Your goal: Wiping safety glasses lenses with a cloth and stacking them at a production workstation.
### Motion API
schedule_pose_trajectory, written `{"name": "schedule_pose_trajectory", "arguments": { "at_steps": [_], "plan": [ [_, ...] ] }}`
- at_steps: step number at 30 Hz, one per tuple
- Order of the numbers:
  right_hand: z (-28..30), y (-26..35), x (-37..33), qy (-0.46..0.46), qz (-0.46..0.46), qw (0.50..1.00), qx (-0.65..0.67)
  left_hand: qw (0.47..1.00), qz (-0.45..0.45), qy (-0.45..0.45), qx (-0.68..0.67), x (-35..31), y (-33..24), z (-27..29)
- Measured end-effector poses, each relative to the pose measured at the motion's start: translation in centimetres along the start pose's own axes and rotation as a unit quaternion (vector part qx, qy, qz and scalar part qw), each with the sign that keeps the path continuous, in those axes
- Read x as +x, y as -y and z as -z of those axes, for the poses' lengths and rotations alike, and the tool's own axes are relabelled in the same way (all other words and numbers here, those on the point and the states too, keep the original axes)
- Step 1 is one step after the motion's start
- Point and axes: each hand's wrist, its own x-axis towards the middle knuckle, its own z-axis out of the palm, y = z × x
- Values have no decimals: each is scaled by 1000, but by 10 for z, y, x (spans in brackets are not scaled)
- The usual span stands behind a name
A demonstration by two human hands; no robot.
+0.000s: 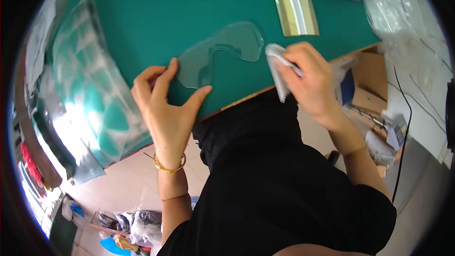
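A clear, curved goggle lens [237, 42] with a nose cut-out lies on the green table top, near its front edge. My left hand [166, 99] holds the left end of the lens by its rim, the thumb at the lower edge and the fingers at the outer side. To the right of the lens, my right hand [308, 73] is closed around a folded white cloth [278, 68], held apart from the lens by the table edge. Part of the cloth is hidden inside the fingers.
A gold packet with a silver stripe [295, 9] lies beyond my right hand. On the left rests a large clear plastic bag [95, 66] with pale lens-like shapes. Clear plastic wrapping [388, 14] lies at the right, above an open cardboard box [372, 78]. The wooden table edge [244, 98] runs before me.
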Motion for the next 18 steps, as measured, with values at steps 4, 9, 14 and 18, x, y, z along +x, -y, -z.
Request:
{"name": "schedule_pose_trajectory", "arguments": {
  "at_steps": [4,9,14,18],
  "plan": [
    [19,-20,5,-122,-126,981,-87,996,-63,-13,62,2,4,23],
    [91,-131,34,-38,-29,955,-292,993,-120,-19,-4,-13,-8,30],
    [88,-67,64,-81,31,954,-288,968,82,-236,29,-52,68,105],
    [26,29,97,-9,140,984,-105,902,315,-286,-76,-100,131,147]
  ]
}}
